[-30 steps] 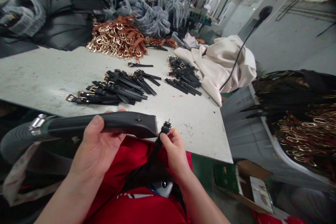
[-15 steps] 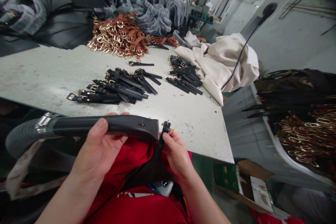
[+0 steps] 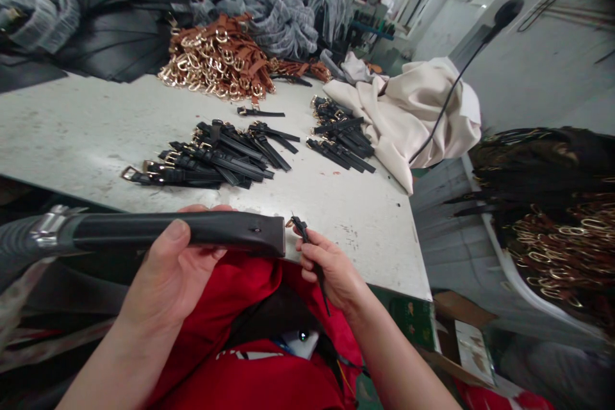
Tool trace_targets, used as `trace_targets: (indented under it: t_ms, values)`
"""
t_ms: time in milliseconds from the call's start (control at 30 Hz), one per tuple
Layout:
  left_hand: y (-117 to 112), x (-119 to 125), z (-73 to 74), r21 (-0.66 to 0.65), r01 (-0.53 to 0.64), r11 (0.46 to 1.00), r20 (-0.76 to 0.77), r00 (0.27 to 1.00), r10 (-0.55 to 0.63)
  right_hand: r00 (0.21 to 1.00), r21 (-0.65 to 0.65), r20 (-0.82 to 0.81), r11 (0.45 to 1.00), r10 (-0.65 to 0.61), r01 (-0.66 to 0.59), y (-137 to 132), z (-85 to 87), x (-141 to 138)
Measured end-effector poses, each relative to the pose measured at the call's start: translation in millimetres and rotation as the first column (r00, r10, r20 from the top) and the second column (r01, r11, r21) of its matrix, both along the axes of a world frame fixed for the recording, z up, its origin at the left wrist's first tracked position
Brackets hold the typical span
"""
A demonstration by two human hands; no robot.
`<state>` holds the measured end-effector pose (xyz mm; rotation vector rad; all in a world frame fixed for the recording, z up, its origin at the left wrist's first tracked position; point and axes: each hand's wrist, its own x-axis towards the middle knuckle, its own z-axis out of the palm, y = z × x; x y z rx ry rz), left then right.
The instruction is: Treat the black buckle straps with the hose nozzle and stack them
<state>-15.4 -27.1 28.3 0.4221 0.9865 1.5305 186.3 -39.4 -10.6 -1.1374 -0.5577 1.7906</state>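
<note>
My left hand (image 3: 175,262) is closed around a black hose nozzle (image 3: 230,230) with a flattened end, its ribbed hose clamped on at the left. Pinched in my right hand (image 3: 327,262) is a short black buckle strap (image 3: 298,225), its gold buckle up beside the nozzle's mouth and its tail hanging below my fingers. A small gap separates strap and nozzle. Beyond them on the table lie a pile of black buckle straps (image 3: 216,157) and a smaller pile of black straps (image 3: 341,134) to its right.
Brown straps with gold buckles (image 3: 218,61) are heaped at the back of the white table (image 3: 355,205). Cream fabric (image 3: 413,109) drapes over its right side, crossed by a black cable. A grey bin (image 3: 446,237) and an open cardboard box (image 3: 461,333) stand at the right.
The strap in my right hand has turned, its buckle now tipped toward the nozzle mouth and its tail swung down to the right. The nozzle has shifted slightly left.
</note>
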Motion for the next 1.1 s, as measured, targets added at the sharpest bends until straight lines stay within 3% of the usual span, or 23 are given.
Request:
trace_targets:
  t_ms: [167, 333, 467, 633, 733, 833, 967, 1100]
  values:
    - [0.9, -2.2, -0.1, -0.010, 0.005, 1.000, -0.011, 1.000, -0.005, 0.952, 0.036, 0.240, 0.979, 0.187, -0.202, 12.7, -2.3, 16.4]
    - [0.7, -5.6, 1.7, -0.008, 0.001, 1.000, -0.041, 0.999, -0.002, 0.787, 0.104, 0.569, 0.929, 0.236, -0.354, 31.0, -6.9, 31.9]
    - [-0.6, -5.6, 1.4, 0.019, 0.028, 0.999, -0.054, 0.998, -0.027, 0.488, 0.172, 0.864, 0.840, 0.122, -0.515, 48.1, -2.0, 34.6]
    - [-1.3, -3.4, -1.1, 0.023, 0.076, 0.997, -0.076, 0.994, -0.074, 0.063, 0.025, 0.998, 0.750, 0.023, -0.661, 66.1, 1.3, 31.8]
    - [-0.2, -4.2, -2.6, 0.005, 0.062, 0.998, -0.077, 0.995, -0.061, -0.069, 0.058, 0.986, 0.701, -0.152, -0.711, 67.4, 0.4, 33.1]
    - [2.6, -4.5, -4.2, -0.002, 0.050, 0.999, -0.079, 0.996, -0.050, -0.027, 0.149, 0.973, 0.710, -0.230, -0.688, 62.8, -1.0, 31.8]
    - [6.0, -3.8, -4.6, -0.014, 0.046, 0.999, -0.085, 0.995, -0.047, 0.148, 0.233, 0.973, 0.746, -0.179, -0.624, 57.4, -8.6, 24.6]
    - [6.8, -5.0, -3.5, -0.032, 0.038, 0.999, -0.093, 0.995, -0.041, 0.240, 0.275, 0.958, 0.754, -0.159, -0.597, 56.4, -15.7, 20.8]
